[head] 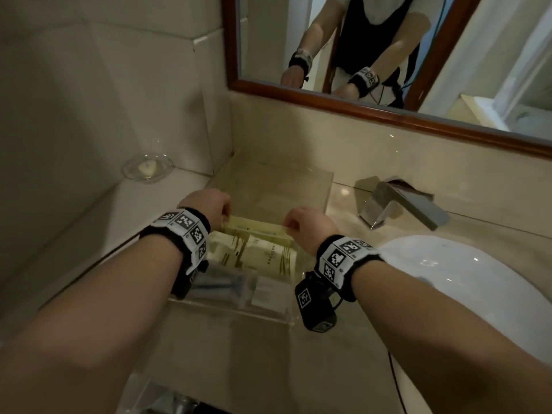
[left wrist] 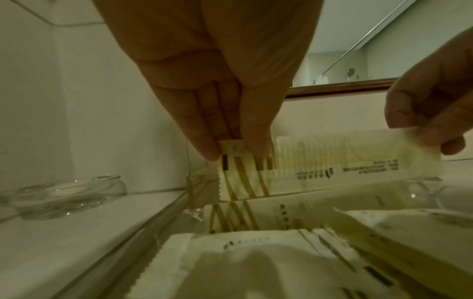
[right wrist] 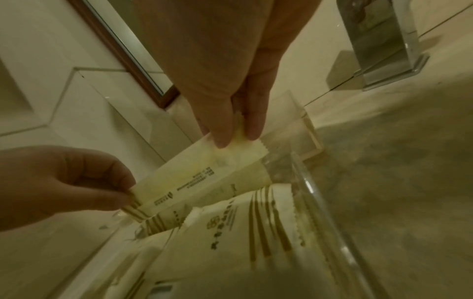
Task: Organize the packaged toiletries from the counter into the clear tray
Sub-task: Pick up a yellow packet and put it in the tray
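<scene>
Your left hand (left wrist: 217, 85) pinches the left end of a long flat cream paper sachet with gold stripes (left wrist: 320, 168) between thumb and fingertips; your right hand (right wrist: 230, 85) pinches the opposite serrated end the same way. The sachet hangs stretched between both grips, just above the packets in the clear acrylic tray (head: 325, 186) on the marble bench (head: 343, 354).

It looks light, thin and floppy, probably creasing easily, so the sealed ends are the sensible hold.

Below your grips the tray holds several cream packets with gold stripes (head: 254, 255); nearer you lies a clear-wrapped dark item (head: 224, 285), contents unclear. The tray's far part, beyond your grips, looks unfilled.
</scene>
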`<state>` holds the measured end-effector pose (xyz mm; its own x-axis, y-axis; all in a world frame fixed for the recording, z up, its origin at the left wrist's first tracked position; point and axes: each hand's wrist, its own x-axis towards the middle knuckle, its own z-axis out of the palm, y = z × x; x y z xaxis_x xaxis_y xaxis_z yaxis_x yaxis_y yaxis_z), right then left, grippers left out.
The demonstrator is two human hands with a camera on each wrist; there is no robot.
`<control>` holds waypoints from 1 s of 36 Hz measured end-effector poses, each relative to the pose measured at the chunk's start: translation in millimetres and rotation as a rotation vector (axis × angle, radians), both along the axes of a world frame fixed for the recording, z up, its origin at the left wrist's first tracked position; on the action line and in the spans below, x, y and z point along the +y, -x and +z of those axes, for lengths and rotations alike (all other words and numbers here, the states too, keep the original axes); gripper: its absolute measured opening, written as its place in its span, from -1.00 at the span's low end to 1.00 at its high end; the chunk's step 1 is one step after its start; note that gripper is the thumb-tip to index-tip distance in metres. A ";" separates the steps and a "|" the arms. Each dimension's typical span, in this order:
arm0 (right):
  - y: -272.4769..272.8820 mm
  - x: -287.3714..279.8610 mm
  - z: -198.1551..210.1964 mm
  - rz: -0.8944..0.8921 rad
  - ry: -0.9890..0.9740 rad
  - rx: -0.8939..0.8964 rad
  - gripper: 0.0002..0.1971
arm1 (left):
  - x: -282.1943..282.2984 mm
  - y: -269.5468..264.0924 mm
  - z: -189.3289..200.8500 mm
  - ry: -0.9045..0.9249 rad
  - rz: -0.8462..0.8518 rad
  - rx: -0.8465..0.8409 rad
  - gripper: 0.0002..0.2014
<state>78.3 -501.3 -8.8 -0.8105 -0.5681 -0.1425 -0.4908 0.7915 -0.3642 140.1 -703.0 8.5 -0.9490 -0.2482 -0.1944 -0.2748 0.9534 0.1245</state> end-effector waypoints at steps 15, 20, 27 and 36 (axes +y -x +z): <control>19.6 -26.2 -16.3 0.073 -0.169 -0.051 -0.77 | -21.4 36.3 -10.2 0.144 -0.114 -0.331 -0.77; 21.9 -29.4 -15.5 0.125 -0.256 -0.087 -0.78 | -21.1 40.0 -17.5 0.165 -0.146 -0.378 -0.78; 21.1 -32.2 -25.1 0.125 -0.240 -0.062 -0.80 | -24.4 38.6 -25.8 0.205 -0.212 -0.317 -0.85; 19.2 -32.2 -30.9 0.094 -0.246 -0.110 -0.66 | -20.6 33.6 -27.0 0.149 -0.187 -0.365 -0.71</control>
<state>59.1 -533.5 -39.7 -0.7280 -0.5775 -0.3696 -0.5346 0.8156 -0.2214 106.4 -723.6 -18.5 -0.8560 -0.1296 -0.5005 -0.0964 0.9911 -0.0916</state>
